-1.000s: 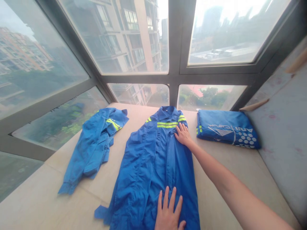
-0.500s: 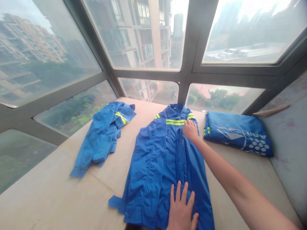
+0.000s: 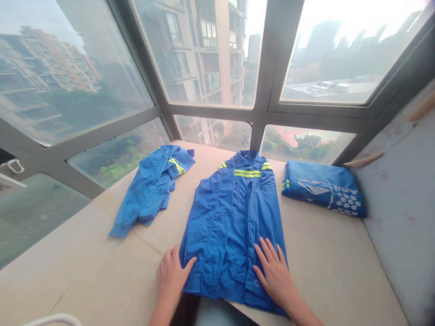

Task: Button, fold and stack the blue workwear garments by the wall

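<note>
A blue work jacket (image 3: 222, 235) lies front up, collar away from me, with yellow-green reflective bands across the chest and shoulders. At its lower left edge is my left hand (image 3: 172, 271), thumb spread apart and resting on the cloth, the fingers beside the edge. My right hand (image 3: 272, 269) lies flat on the lower right front panel, fingers stretched out, near a round snap at the hem. Neither hand grips the fabric. The jacket's hem reaches the near edge of the board.
Left of the jacket, a second blue garment (image 3: 152, 185) with a reflective stripe lies loosely folded. A neatly folded blue bundle (image 3: 322, 188) with white print sits at the right by the wall (image 3: 404, 213). Windows enclose the pale board (image 3: 102, 276).
My right hand has come down from the chest band to the lower right panel. My left hand has moved from the lower front to the left edge. The right front panel lies flatter.
</note>
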Action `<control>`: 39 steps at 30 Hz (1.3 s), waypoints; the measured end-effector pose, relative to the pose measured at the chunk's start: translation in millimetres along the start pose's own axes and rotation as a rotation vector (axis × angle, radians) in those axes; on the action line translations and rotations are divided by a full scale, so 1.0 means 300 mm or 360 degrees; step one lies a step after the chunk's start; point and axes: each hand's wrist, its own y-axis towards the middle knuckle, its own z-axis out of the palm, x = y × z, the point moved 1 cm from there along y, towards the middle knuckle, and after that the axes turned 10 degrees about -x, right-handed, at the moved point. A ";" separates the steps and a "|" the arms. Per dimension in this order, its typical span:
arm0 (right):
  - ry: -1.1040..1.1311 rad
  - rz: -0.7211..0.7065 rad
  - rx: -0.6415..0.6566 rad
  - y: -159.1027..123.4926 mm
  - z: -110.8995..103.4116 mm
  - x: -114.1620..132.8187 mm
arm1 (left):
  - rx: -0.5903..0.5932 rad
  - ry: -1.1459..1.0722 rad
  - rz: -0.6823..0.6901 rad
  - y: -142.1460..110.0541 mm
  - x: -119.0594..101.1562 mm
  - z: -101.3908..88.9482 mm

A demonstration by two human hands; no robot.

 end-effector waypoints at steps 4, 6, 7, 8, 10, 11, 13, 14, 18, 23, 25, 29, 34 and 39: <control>-0.0015 0.0004 0.0027 -0.054 -0.005 -0.059 | -0.0042 -0.0186 -0.0033 0.013 -0.026 -0.005; 0.0001 -0.0014 0.0035 -0.060 -0.021 -0.093 | 0.0129 -0.0453 -0.0176 0.033 -0.053 0.008; 0.0014 -0.0029 0.0038 -0.062 -0.030 -0.107 | 0.0255 -0.0594 -0.0260 0.046 -0.068 0.018; 0.0024 -0.0041 0.0038 -0.062 -0.039 -0.118 | 0.0369 -0.0731 -0.0348 0.059 -0.085 0.031; 0.0030 -0.0052 0.0025 -0.063 -0.053 -0.131 | 0.0473 -0.1022 -0.0563 0.085 -0.119 0.058; 0.0026 -0.0053 0.0019 -0.063 -0.056 -0.134 | 0.0471 -0.1159 -0.0667 0.098 -0.136 0.070; 0.0019 -0.0054 0.0016 -0.063 -0.059 -0.136 | 0.0451 -0.1369 -0.0825 0.124 -0.165 0.091; 0.0019 -0.0055 0.0018 -0.063 -0.059 -0.135 | 0.0448 -0.1418 -0.0859 0.138 -0.175 0.098; 0.0050 -0.0048 0.0017 -0.062 -0.057 -0.133 | 0.0421 -0.1394 -0.0784 0.191 -0.178 0.107; 0.0059 -0.0025 0.0055 -0.064 -0.055 -0.136 | 0.0314 -0.1135 -0.0618 0.218 -0.143 0.088; 0.0054 -0.0029 0.0055 -0.063 -0.057 -0.144 | 0.0300 -0.0999 -0.0590 0.210 -0.132 0.080; 0.0095 0.0039 -0.0066 -0.049 -0.075 -0.124 | 0.0326 -0.0830 -0.0560 0.179 -0.111 0.069; 0.0668 0.0352 -0.0111 -0.023 -0.087 0.121 | 0.0382 -0.0896 -0.0558 0.184 -0.096 0.067; 0.1087 0.0592 0.0317 -0.018 -0.044 0.411 | 0.0458 -0.1256 -0.0621 0.297 -0.137 0.090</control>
